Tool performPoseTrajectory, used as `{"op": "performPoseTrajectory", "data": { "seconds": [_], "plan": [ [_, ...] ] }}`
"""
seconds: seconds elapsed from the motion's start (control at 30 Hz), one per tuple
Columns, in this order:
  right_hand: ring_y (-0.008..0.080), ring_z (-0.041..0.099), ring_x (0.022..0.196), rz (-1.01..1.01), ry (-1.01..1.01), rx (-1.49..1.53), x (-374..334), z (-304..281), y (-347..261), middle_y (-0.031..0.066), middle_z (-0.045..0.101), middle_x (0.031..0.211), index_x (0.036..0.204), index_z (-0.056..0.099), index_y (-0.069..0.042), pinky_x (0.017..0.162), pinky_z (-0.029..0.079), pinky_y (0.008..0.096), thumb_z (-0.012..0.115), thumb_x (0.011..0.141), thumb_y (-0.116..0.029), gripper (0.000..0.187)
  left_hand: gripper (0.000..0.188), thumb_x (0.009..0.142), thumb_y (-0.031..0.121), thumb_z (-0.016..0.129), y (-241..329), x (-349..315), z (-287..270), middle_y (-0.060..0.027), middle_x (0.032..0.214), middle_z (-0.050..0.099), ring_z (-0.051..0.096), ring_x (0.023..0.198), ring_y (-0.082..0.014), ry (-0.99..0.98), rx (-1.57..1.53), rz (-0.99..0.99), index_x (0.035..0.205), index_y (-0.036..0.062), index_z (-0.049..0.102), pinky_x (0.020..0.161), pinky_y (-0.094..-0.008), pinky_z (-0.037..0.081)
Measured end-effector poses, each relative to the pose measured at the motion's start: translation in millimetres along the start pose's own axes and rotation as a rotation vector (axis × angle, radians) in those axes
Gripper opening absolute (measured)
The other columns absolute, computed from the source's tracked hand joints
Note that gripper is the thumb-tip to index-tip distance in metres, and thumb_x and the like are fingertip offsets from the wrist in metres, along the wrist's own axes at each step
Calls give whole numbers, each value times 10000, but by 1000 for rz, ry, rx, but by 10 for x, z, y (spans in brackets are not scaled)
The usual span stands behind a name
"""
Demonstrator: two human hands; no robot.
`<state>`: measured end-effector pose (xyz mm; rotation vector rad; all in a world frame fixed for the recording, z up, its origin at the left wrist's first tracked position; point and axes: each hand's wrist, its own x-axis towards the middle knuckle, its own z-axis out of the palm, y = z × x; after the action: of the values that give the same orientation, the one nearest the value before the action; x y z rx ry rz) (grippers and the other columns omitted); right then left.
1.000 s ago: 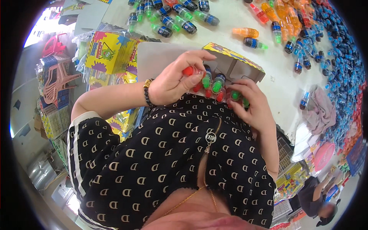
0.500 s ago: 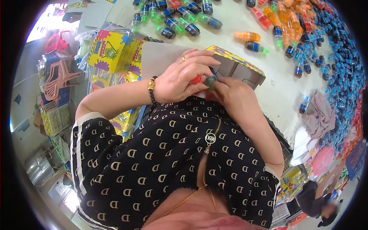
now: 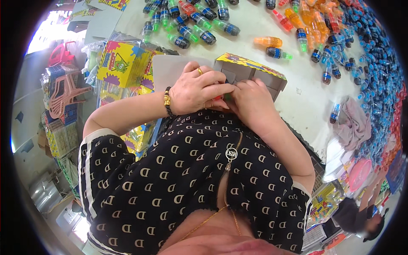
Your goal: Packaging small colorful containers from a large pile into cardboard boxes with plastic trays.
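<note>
My left hand (image 3: 199,90) is closed over small toy-like bottles in front of my chest. A bit of a red bottle (image 3: 218,97) shows beneath its fingers. My right hand (image 3: 253,102) meets it, fingers bent and pressed together around a small bottle with a green part, mostly covered by both hands. Just beyond them is an open cardboard box (image 3: 259,63) with a yellow printed edge and grey inside. Its plain grey flap (image 3: 165,70) spreads out to the left. How far the bottles reach into the box cannot be seen.
Loose dark bottles with green tips (image 3: 204,35) lie at the table's far side, near orange bottles (image 3: 268,41). A large heap of blue bottles (image 3: 378,85) covers the right. A greyish cloth (image 3: 352,123) lies beside it. Yellow printed boxes (image 3: 123,63) stack at left. Another person (image 3: 359,216) is at lower right.
Both hands have drawn closer together, and their fingers now hide more of the bottles. The view has shifted slightly, so the box sits a little further left.
</note>
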<state>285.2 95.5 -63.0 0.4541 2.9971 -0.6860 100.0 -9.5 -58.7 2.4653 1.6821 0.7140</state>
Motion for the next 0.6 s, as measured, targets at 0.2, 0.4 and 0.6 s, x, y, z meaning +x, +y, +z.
{"op": "performPoseTrajectory", "data": {
  "seconds": [0.2, 0.4, 0.6],
  "plan": [
    [243, 613, 835, -5, 112, 120, -59, -9, 7, 63, 634, 783, 878, 632, -70, 833, 425, 391, 657, 808, -194, 144, 433, 748, 353, 725, -40, -54, 3, 13, 1076, 586, 576, 874, -144, -49, -13, -10, 1142, 204, 627, 840, -354, 347],
    [250, 618, 836, -2, 99, 38, -57, -8, -39, 76, 648, 803, 885, 631, -71, 895, 418, 425, 675, 791, -186, 155, 426, 762, 296, 724, -45, -40, 68, -4, 1115, 589, 580, 894, -157, -57, -22, -24, 1149, 154, 619, 890, -368, 337],
    [223, 626, 881, -70, 318, -80, -82, 3, -51, 52, 648, 807, 901, 636, -94, 950, 402, 425, 697, 773, -201, 178, 393, 771, 300, 713, -101, -12, 43, -6, 1114, 576, 574, 918, -155, -41, -19, -14, 1109, 120, 623, 898, -382, 338]
  ]
}}
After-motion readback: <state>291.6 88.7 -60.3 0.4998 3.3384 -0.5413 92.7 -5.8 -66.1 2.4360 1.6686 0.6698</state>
